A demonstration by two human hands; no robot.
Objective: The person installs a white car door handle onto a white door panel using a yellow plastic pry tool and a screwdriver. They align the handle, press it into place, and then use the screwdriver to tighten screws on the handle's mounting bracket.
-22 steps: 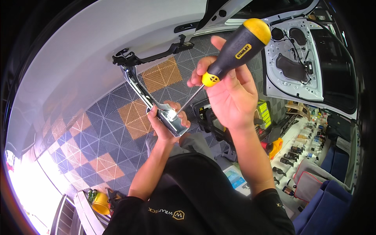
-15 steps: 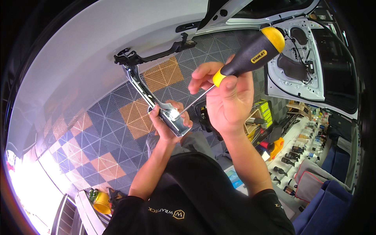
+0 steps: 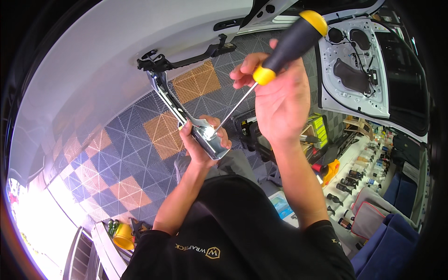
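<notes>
My left hand [image 3: 199, 148] is closed around the near end of a long car door handle [image 3: 217, 150] with a shiny, pale shell, its hollow side turned up. A black bracket [image 3: 186, 64] with a curved arm joins or overlaps its far end; I cannot tell which. In my right hand [image 3: 282, 109] is a screwdriver [image 3: 290, 45] with a black and yellow grip, tilted, its butt up and to the right. The palm faces up, and the fingers round the grip are partly hidden and blurred. The thin shaft runs down into the handle's hollow, where glare hides the tip.
A pale car body panel [image 3: 79, 79] curves along the left. At the right stands a stripped car door [image 3: 373, 74]. Several bottles [image 3: 343, 186] line a white surface near folded blue cloths [image 3: 387, 247]. A yellow bucket [image 3: 123, 236] sits lower left on the tiled floor [image 3: 126, 140].
My right hand and the screwdriver's grip have moved up, with the thumb shifting along it. The shaft still points into the door handle; my left hand has barely moved.
</notes>
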